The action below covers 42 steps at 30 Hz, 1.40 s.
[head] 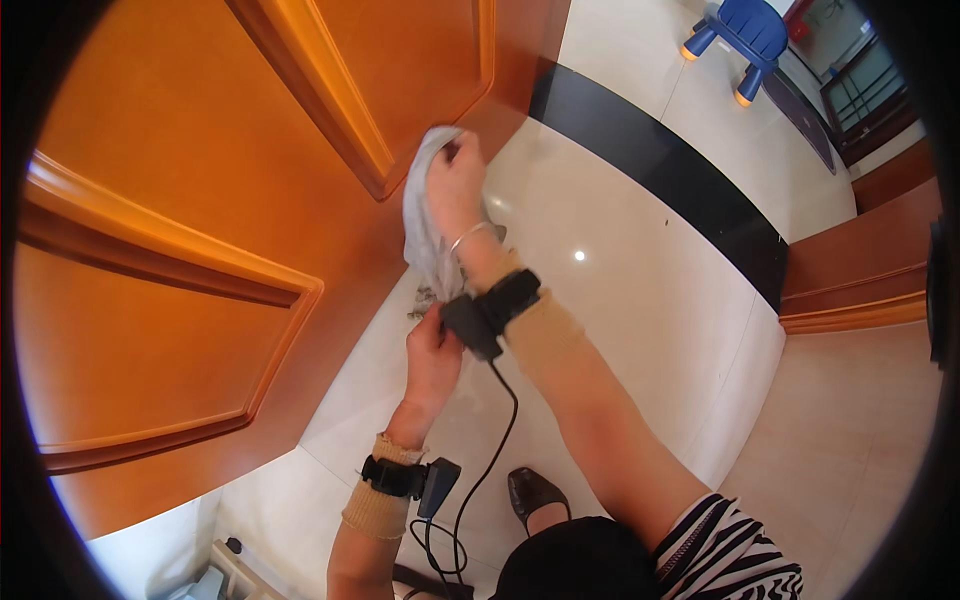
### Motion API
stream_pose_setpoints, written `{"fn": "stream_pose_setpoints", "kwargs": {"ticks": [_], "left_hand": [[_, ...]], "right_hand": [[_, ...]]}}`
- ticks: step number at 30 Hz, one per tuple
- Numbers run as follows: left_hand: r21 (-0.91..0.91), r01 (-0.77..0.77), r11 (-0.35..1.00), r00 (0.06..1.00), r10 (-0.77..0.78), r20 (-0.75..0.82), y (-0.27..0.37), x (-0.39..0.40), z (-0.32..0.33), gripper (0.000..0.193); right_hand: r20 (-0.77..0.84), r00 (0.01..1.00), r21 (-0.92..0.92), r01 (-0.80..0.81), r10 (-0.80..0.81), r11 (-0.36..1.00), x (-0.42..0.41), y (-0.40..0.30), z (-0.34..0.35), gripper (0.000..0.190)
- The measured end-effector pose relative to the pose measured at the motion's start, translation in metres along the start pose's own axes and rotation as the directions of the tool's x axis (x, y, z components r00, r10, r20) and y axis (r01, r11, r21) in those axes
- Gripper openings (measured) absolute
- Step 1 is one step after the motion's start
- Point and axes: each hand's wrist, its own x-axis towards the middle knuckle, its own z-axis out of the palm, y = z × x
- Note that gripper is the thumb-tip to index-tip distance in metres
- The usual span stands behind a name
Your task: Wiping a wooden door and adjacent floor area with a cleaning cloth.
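Note:
My right hand (457, 184) grips a light grey cloth (421, 206) at the lower edge zone of a varnished orange-brown wooden door (360, 247) with raised panel mouldings. A thin bangle circles this wrist. The cloth hangs down and narrows into gathered folds toward my left hand (433, 356), which is closed around its lower end. Part of the left fingers is hidden behind the black device (472, 326) strapped to my right forearm. A dark patterned bit (424, 300) shows beside the cloth's lower end; what it is I cannot tell.
Black cables (512, 420) hang from the wrist devices. Glossy cream tiles (615, 315) and a black threshold strip (660, 180) make up the floor. Beyond the strip stands a blue child's chair (750, 30). A wooden door frame (862, 277) is at right, and my dark shoe (536, 491) below.

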Motion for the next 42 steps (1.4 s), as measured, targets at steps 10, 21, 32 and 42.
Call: {"fn": "stream_pose_setpoints", "kwargs": {"ticks": [10,21,32,42], "left_hand": [[0.070,-0.034,0.997,0.999,0.035,-0.020,0.051,0.016,0.024,0.012],[0.085,0.038,0.996,0.999,-0.038,0.003,0.041,0.015,0.014,0.014],[-0.058,-0.030,0.998,0.999,0.031,0.009,-0.008,0.010,0.002,0.016],[-0.022,0.085,0.996,0.994,-0.083,0.069,-0.015,-0.012,-0.005,0.013]], "right_hand": [[-0.067,0.996,-0.107,-0.071,0.064,0.992,0.088,-0.014,-0.012,0.015],[-0.064,0.993,-0.159,-0.107,0.098,0.982,0.074,-0.025,-0.006,0.019],[0.348,0.830,0.235,-0.528,0.437,0.816,0.021,-0.036,0.000,0.017],[0.399,0.907,-0.095,-0.101,0.131,0.990,-0.029,-0.030,-0.018,0.021]]}}
